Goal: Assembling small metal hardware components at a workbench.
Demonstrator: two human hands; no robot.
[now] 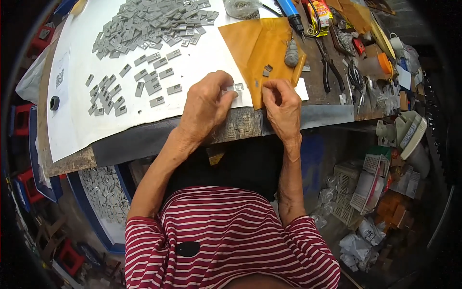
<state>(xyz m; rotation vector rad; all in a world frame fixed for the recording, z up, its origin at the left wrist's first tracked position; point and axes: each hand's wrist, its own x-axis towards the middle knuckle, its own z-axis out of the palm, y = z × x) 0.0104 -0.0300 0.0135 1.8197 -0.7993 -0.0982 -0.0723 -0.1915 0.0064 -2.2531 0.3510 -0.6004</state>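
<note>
Striped red-and-white shirt [231, 241] fills the bottom of the view, both bare forearms rising from it toward the counter [240, 126]. Left hand [204, 108] sits at the counter's near edge, fingers [226, 96] curled together over a small grey piece [230, 88] on the white sheet [202, 62]; whether it is truly pinched or only pressed I cannot tell. Right hand [281, 103] is just beside it, fingertips [267, 89] bunched tight at the edge of the orange-brown paper [260, 48], and what they hold, if anything, is hidden behind the knuckles. Judging by looks, these pieces are light, stiff, flat little rectangles, easily flicked away, best taken by the short edges with thumb and forefinger. Another grey piece [239, 86] lies between the hands. Farther out, loose rows of the same pieces [154, 86] spread across the sheet, then a big heap [149, 21] near the far rim. Pliers [326, 62] and a blue-handled tool [290, 10] lie to the right, among clutter too small to read.
</note>
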